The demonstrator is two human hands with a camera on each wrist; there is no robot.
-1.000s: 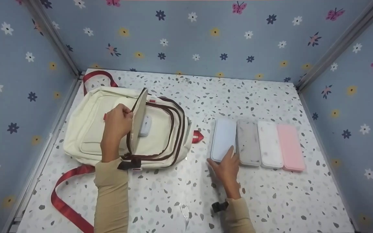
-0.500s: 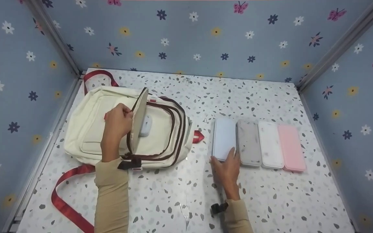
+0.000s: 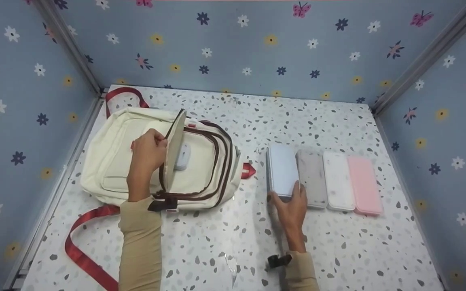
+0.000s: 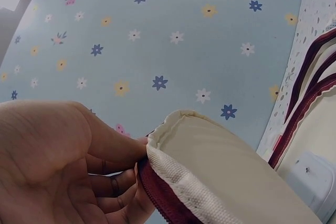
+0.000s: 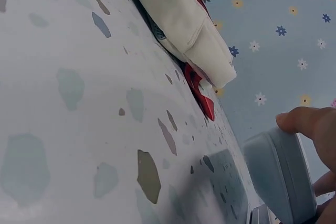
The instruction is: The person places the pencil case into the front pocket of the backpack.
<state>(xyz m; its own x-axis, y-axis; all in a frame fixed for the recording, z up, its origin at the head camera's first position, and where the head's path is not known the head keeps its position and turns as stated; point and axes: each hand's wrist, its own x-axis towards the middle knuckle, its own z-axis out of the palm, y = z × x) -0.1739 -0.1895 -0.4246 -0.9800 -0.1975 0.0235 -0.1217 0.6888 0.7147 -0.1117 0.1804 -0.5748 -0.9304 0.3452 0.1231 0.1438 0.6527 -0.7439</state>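
Observation:
A cream backpack (image 3: 115, 149) with brown-red zips lies on the left of the table. Between thumb and fingers, my left hand (image 3: 147, 151) pinches the edge of its front pocket flap (image 4: 210, 156), holding it upright. Inside the pocket is a small pale rounded case (image 3: 183, 157), partly hidden by the flap. My right hand (image 3: 291, 208) grips the near end of a light blue oblong case (image 3: 283, 169), thumb on one side and fingers on the other. In the right wrist view, the blue case (image 5: 286, 166) is tilted and at least partly raised off the table.
Right of the blue case lie similar grey (image 3: 312, 178), white (image 3: 338, 180) and pink cases (image 3: 364, 184) in a row. A red strap (image 3: 79, 258) curves over the table at the front left. Flowered panels (image 3: 233, 48) wall the back and sides.
My right hand has taken a firmer hold of the blue case and lifted it, shifting it slightly right. My left hand stays on the flap.

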